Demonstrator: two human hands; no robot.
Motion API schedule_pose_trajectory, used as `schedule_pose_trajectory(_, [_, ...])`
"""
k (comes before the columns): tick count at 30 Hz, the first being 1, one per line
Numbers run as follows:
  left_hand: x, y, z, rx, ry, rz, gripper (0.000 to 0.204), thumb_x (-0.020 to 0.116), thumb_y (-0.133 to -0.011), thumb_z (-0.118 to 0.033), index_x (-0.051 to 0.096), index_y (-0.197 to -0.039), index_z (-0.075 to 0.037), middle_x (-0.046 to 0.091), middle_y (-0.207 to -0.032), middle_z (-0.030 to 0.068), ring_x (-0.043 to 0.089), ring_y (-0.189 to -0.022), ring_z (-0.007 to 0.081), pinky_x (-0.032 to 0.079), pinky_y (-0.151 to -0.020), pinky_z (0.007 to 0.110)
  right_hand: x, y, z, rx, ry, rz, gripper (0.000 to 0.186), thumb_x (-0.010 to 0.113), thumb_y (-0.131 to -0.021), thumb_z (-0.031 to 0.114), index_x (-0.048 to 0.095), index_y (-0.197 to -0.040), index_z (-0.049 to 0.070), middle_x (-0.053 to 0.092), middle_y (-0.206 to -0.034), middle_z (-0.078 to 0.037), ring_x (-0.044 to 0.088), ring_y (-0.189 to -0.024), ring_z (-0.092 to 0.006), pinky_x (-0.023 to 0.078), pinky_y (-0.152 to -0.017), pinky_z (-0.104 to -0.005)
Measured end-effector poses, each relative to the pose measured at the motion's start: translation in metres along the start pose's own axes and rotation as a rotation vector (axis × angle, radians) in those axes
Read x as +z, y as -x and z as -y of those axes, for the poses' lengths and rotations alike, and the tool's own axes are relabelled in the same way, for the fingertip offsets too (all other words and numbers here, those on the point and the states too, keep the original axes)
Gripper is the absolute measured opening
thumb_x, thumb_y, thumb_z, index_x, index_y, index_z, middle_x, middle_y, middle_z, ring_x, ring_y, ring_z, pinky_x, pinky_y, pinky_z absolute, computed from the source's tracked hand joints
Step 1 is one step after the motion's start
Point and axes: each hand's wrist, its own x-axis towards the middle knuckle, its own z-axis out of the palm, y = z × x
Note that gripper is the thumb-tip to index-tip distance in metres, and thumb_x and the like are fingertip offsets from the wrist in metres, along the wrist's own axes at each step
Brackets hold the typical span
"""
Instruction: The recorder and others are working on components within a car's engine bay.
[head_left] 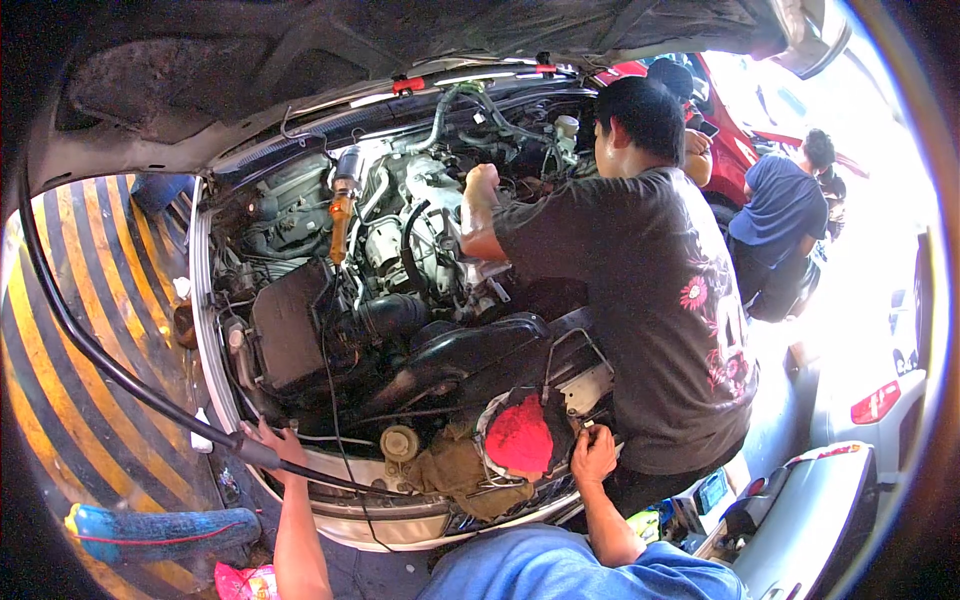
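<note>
left hand (pixel 268 442) around black hose (pixel 110 370) (long axis up-left)

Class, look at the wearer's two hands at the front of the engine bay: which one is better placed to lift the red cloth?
Probably the right hand: it rests at the bay's front edge just beside the red cloth. The left hand is farther off, gripping the black hose.
</note>
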Motion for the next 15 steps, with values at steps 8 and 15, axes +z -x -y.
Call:
schedule_pose_trajectory(8, [-0.010, 0.000, -0.006, -0.044, 0.034, 0.078, 0.049, 0.067, -0.085, -0.017, 0.058, -0.132, -0.003, 0.037, -0.154, 0.0216, 0.037, -0.138, 0.0396, 0.028, -0.117, 0.050, 0.004, 0.001, -0.003, -0.025, 0.005, -0.053, 0.019, 0.064, -0.089, 0.023, 0.060, -0.098, 0.007, 0.067, -0.097, -0.012, 0.064, -0.094, -0.0348, 0.049, -0.081, -0.0452])
schedule_pose_trajectory(15, [-0.016, -0.002, -0.008, -0.048, 0.067, 0.129, 0.050, 0.067, -0.087, -0.018, 0.057, -0.133, -0.001, 0.032, -0.156, 0.0228, 0.034, -0.143, 0.0416, 0.027, -0.119, 0.051, 0.004, 0.000, -0.003, -0.005, -0.002, -0.012, 0.019, 0.063, -0.090, 0.025, 0.061, -0.098, 0.007, 0.066, -0.097, -0.013, 0.063, -0.094, -0.0347, 0.048, -0.081, -0.0455])
